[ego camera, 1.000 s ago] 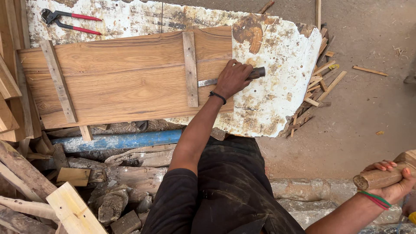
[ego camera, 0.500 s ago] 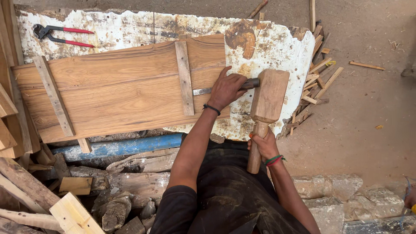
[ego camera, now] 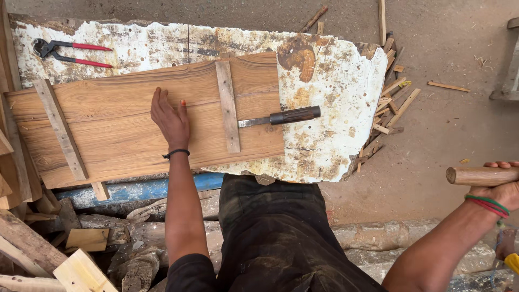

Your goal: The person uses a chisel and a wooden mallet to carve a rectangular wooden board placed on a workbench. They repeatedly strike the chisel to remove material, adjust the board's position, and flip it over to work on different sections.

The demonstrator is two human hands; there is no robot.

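A wide brown plank panel (ego camera: pixel 124 124) with two lighter cross battens lies on a worn white board (ego camera: pixel 335 92). My left hand (ego camera: pixel 170 120) rests flat on the panel, fingers apart, left of the right batten (ego camera: pixel 228 105). A chisel (ego camera: pixel 281 117) with a dark handle lies on its own, its blade tip under that batten's edge. My right hand (ego camera: pixel 500 186) is out at the right edge, gripping the round wooden handle of a mallet (ego camera: pixel 478 176); the mallet's head is out of view.
Red-handled pincers (ego camera: pixel 70 52) lie on the white board at the far left. Wood offcuts (ego camera: pixel 392 103) are scattered past the board's right end on the dirt floor. A blue pipe (ego camera: pixel 146 189) and rough timber scraps (ego camera: pixel 70 243) sit below the panel.
My left hand let go of the chisel and moved left onto the panel. My right hand swung the mallet away from the chisel out to the right edge.
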